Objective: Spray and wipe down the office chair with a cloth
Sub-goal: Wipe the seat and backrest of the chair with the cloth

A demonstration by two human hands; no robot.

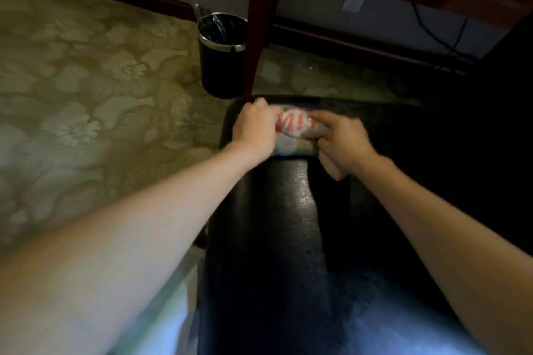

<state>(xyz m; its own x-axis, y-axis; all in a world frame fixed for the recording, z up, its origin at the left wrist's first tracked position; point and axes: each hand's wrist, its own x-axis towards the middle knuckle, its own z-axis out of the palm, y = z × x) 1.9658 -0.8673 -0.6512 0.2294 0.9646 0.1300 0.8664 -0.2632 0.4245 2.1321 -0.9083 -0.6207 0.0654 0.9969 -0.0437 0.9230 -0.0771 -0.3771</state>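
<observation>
A black leather office chair (285,225) fills the lower middle of the head view, its shiny surface running away from me. A light cloth (294,127) with red letters lies bunched on the chair's far part. My left hand (253,127) grips the cloth's left end with curled fingers. My right hand (343,144) holds its right end, fingers curled round the fabric. Both arms reach forward over the chair. No spray bottle is in view.
A black waste bin (222,66) with a metal rim stands on the patterned carpet (86,95) just beyond the chair. A dark red table leg (258,23) rises beside it. A wall socket (354,0) and cables sit at the back right.
</observation>
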